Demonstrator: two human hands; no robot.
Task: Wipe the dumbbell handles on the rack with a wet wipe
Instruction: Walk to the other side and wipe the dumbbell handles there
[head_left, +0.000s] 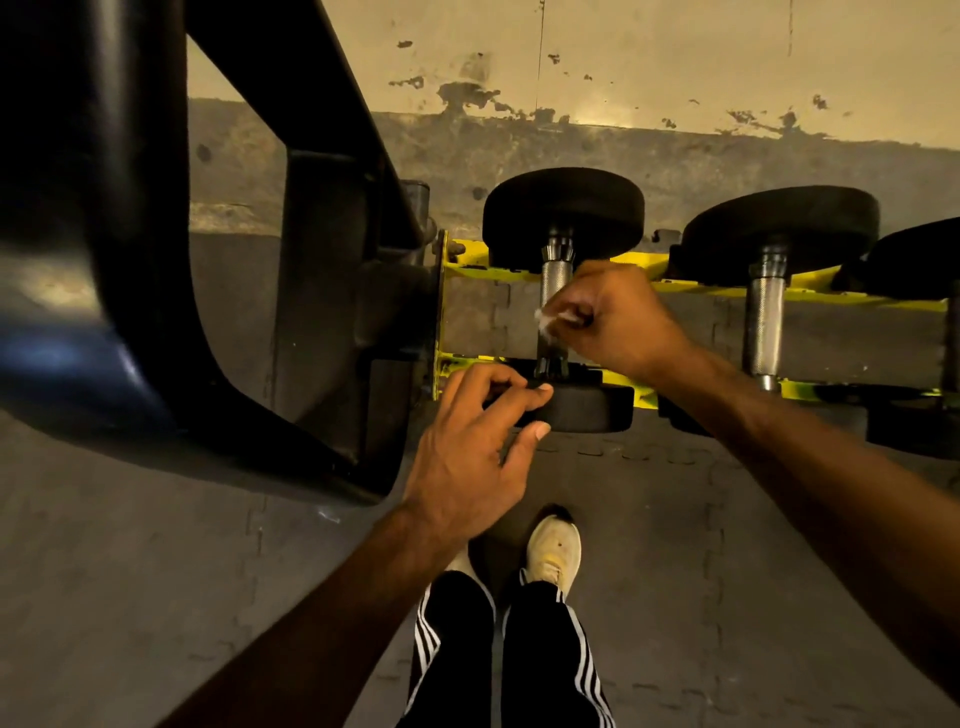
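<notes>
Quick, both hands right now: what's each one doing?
Left hand: grips the near head of the leftmost dumbbell.
Right hand: closed round the wet wipe on that dumbbell's handle.

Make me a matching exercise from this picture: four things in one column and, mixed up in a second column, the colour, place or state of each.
Things
1. wet wipe
2. left hand
3. rack rail
4. second dumbbell handle

Colour, place or state
A. yellow
B. no hand touches it
C. pinched in the right hand, at the handle of the leftmost dumbbell
D. its fingers grip the near head of the leftmost dumbbell

Pairs: 1-C, 2-D, 3-A, 4-B
</notes>
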